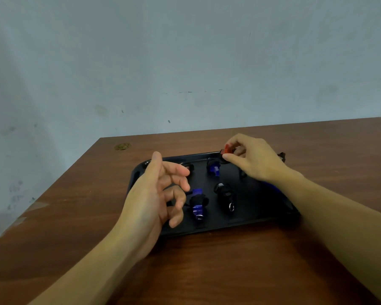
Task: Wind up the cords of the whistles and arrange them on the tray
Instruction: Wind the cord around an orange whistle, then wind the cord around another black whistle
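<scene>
Tray point(141, 172), black, sits on the brown bench point(229, 260) at frame centre, long side running left to right. My right hand point(254, 158), at the tray's upper right, pinches a red whistle point(226, 149) between thumb and fingertips, right over the tray's far rim; I can't make out which way it points. My left hand point(161, 190) hovers over the tray's left part, fingers loosely spread and bent, gripping nothing.

Between the hands, upper middle of the tray, a blue whistle point(213, 169) lies just below and left of the red one, cord wound round it, long axis roughly up-down in frame. Lower middle, a second blue whistle point(197, 205) lies just right of my left fingertips, black cord bundled round its middle, long axis up-down, metal ring at its lower end. Right of it a black whistle point(224, 193), cord wrapped, ring toward the lower edge. Something reddish point(187, 166) shows behind my left fingertips, mostly hidden. A dark bit point(282, 155) lies on the bench past the right hand, unclear.
</scene>
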`<state>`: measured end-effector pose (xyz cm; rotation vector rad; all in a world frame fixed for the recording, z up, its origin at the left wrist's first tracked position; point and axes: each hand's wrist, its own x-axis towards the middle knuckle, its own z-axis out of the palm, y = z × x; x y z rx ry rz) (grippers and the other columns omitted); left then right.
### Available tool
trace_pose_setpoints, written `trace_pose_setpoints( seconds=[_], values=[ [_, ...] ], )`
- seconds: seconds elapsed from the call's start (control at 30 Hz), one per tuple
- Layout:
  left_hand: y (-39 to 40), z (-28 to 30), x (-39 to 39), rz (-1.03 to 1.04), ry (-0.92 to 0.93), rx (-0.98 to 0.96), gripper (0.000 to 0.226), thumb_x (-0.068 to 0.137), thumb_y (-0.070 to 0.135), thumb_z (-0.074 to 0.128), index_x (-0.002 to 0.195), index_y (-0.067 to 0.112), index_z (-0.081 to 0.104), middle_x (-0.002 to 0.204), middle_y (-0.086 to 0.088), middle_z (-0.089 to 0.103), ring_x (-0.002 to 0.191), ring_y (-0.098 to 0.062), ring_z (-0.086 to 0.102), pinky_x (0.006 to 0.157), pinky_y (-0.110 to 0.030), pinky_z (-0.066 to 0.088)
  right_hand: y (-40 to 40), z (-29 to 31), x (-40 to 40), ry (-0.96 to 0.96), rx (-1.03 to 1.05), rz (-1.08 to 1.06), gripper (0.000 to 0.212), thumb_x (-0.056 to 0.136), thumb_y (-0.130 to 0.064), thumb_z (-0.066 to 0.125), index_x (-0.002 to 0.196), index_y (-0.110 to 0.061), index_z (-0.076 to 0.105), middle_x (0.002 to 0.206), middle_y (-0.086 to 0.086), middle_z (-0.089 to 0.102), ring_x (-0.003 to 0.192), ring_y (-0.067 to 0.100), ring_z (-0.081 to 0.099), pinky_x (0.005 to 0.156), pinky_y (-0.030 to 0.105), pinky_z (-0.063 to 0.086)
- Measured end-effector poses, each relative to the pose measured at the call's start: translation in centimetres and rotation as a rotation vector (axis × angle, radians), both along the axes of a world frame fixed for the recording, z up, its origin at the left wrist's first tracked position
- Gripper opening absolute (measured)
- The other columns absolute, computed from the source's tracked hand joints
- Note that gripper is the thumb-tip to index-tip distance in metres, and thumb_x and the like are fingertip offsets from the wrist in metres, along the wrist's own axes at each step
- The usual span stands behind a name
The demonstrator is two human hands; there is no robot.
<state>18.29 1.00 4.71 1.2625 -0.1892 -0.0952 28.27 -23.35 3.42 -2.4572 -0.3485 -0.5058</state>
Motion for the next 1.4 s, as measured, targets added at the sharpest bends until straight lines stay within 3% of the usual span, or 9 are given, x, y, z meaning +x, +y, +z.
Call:
trace_pose_setpoints(
  seconds=[0.37,0.53,0.77,0.9,1.03,1.17,1.27,1.4],
  values=[
    [0.0,-0.2,0.1,-0.006,0.0,0.027,0.059,0.093,0.057,0.035,0.09,0.006,0.062,0.071,-0.011,0.054,0.046,-0.017,0.04,0.039,-0.021,0.03,-0.8,-1.1,1.6,0.051,-0.368,-0.008,0.02,0.093,-0.019,0.064,0.103,-0.022,0.047,0.115,0.001,0.052,0.094,0.028,0.059,0.087,0.046,0.052],
    [0.2,-0.1,0.1,-0.006,-0.015,0.034,0.06,0.089,0.058,0.036,0.089,0.004,0.062,0.072,-0.011,0.054,0.047,-0.017,0.041,0.04,-0.021,0.031,-1.5,-0.9,1.6,0.069,-0.403,0.008,0.024,0.087,-0.012,0.062,0.105,-0.023,0.049,0.116,-0.001,0.052,0.092,0.024,0.054,0.083,0.041,0.049],
    [0.2,-0.1,0.0,-0.003,-0.025,0.056,0.062,0.085,0.06,0.038,0.089,0.004,0.063,0.074,-0.012,0.054,0.049,-0.018,0.041,0.042,-0.022,0.03,-2.4,-1.3,1.6,-0.028,-0.368,0.02,0.014,0.086,-0.013,0.061,0.095,-0.023,0.063,0.11,-0.007,0.058,0.101,0.02,0.052,0.089,0.036,0.045],
    [0.3,-0.2,0.2,0.007,-0.03,0.055,0.061,0.085,0.06,0.039,0.087,0.006,0.064,0.073,-0.012,0.055,0.049,-0.018,0.042,0.041,-0.023,0.032,-2.7,-1.5,1.7,-0.074,-0.232,-0.014,0.028,0.085,-0.002,0.054,0.099,-0.022,0.068,0.112,-0.007,0.058,0.103,0.016,0.051,0.085,0.028,0.041],
    [0.4,-0.2,0.2,0.01,-0.026,0.061,0.06,0.096,0.056,0.033,0.087,0.005,0.064,0.073,-0.012,0.055,0.049,-0.018,0.042,0.042,-0.023,0.032,-3.1,-0.8,1.4,-0.093,-0.121,-0.063,0.036,0.084,0.004,0.049,0.1,-0.024,0.067,0.109,-0.007,0.058,0.1,0.015,0.052,0.085,0.031,0.043],
    [0.2,-0.3,0.2,0.009,-0.029,0.07,0.06,0.1,0.053,0.03,0.089,0.004,0.063,0.073,-0.012,0.055,0.049,-0.018,0.041,0.042,-0.023,0.031,-4.4,0.1,0.8,-0.027,-0.126,-0.131,0.032,0.085,0.0,0.048,0.1,-0.022,0.068,0.099,-0.004,0.063,0.088,0.017,0.056,0.076,0.03,0.042],
    [0.1,-0.4,0.3,0.009,-0.024,0.071,0.06,0.101,0.053,0.029,0.089,0.004,0.062,0.073,-0.012,0.055,0.049,-0.018,0.041,0.042,-0.022,0.032,-5.5,0.7,0.0,0.139,-0.29,-0.171,0.02,0.087,-0.01,0.052,0.092,-0.022,0.068,0.088,-0.008,0.065,0.081,0.015,0.059,0.069,0.029,0.042],
    [-0.2,-0.4,0.3,0.009,-0.032,0.065,0.061,0.102,0.052,0.029,0.089,0.003,0.062,0.072,-0.011,0.055,0.049,-0.018,0.04,0.04,-0.022,0.033,-6.2,0.3,-1.0,0.241,-0.431,-0.228,0.012,0.089,-0.033,0.058,0.084,-0.027,0.067,0.084,-0.009,0.068,0.083,0.019,0.063,0.075,0.034,0.053]
  ],
)
